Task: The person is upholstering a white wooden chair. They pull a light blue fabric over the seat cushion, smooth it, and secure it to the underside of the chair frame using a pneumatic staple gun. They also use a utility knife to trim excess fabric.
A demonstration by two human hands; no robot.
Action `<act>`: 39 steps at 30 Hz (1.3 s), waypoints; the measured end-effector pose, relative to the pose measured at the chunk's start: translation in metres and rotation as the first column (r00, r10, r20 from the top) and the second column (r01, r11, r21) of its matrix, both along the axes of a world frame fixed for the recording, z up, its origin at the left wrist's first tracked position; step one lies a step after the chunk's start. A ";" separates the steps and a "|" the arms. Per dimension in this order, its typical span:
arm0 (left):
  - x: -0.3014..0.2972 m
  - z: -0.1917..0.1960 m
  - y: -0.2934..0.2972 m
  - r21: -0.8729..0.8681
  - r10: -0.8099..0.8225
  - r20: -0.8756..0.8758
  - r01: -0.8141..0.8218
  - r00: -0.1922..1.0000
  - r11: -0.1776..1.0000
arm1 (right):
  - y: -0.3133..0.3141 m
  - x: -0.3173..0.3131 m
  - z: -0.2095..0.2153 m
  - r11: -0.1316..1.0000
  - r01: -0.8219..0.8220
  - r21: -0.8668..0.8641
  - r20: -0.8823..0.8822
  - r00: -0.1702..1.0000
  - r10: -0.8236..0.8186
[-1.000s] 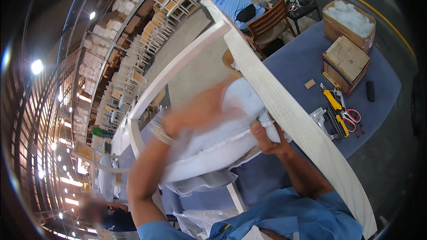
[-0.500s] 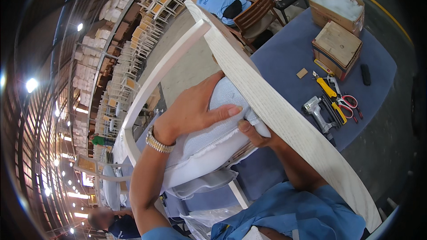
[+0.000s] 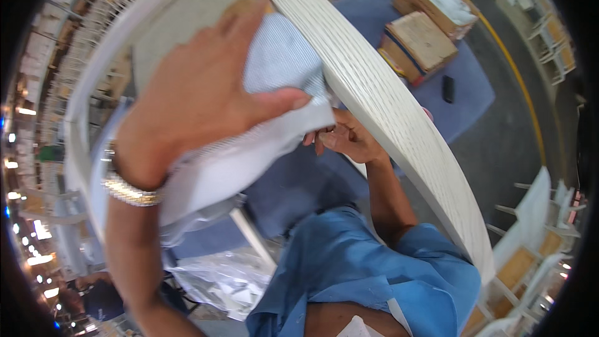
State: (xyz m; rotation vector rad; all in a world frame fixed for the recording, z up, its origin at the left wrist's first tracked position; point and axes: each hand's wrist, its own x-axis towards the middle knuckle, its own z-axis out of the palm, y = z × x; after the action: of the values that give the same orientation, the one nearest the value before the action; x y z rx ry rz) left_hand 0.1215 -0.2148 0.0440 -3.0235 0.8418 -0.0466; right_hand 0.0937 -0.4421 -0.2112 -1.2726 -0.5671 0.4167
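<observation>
A chair seat cushion (image 3: pixel 284 56) in pale blue-grey woven fabric, with a white lower layer (image 3: pixel 218 171), sits inside a pale wooden chair frame. My left hand (image 3: pixel 193 90), with a metal watch band at the wrist, lies over the cushion, fingers stretched out and thumb along the fabric near its edge. The thick wood-grained rail (image 3: pixel 374 93) of the frame crosses in front on the right. Below the cushion's front corner, my right hand (image 3: pixel 349 138) has its fingers curled together against the white edge. What they pinch, if anything, is hidden.
Beyond the rail, a blue-covered table (image 3: pixel 468 90) holds a closed cardboard box (image 3: pixel 421 43), an open carton of white stuffing (image 3: pixel 430 0) and a black object (image 3: pixel 448 89). Clear plastic sheeting (image 3: pixel 218 278) lies below the cushion. Chair frames (image 3: pixel 530 262) stand at the right.
The view has shifted, and cushion and rail appear nearer. My right hand's thumb has left the top of the fabric; its fingers are now curled below the corner. My left hand remains on the cushion.
</observation>
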 end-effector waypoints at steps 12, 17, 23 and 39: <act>-0.014 -0.013 0.001 -0.138 0.061 0.099 -0.047 0.993 0.989 | -0.086 -0.019 -0.205 0.083 0.614 -0.785 0.535 0.739 -0.411; -0.011 -0.011 0.009 -0.259 0.025 0.115 0.005 0.993 0.966 | -0.098 0.019 -0.251 0.017 0.650 -0.760 0.624 0.736 -0.262; 0.003 -0.017 -0.006 -0.142 0.025 0.039 -0.020 0.999 0.990 | -0.173 0.071 -0.244 0.505 0.697 -0.509 0.492 0.717 -0.494; 0.013 -0.004 -0.010 -0.044 0.027 -0.154 -0.034 0.988 0.998 | -0.084 -0.103 -0.042 0.684 0.590 -0.429 0.354 0.806 -0.474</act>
State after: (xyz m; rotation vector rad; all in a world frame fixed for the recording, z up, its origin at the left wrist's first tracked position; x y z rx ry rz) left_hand 0.1343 -0.2246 0.0399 -3.1148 0.8143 0.1711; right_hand -0.0095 -0.5264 -0.2537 -1.9583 -0.2263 -0.0883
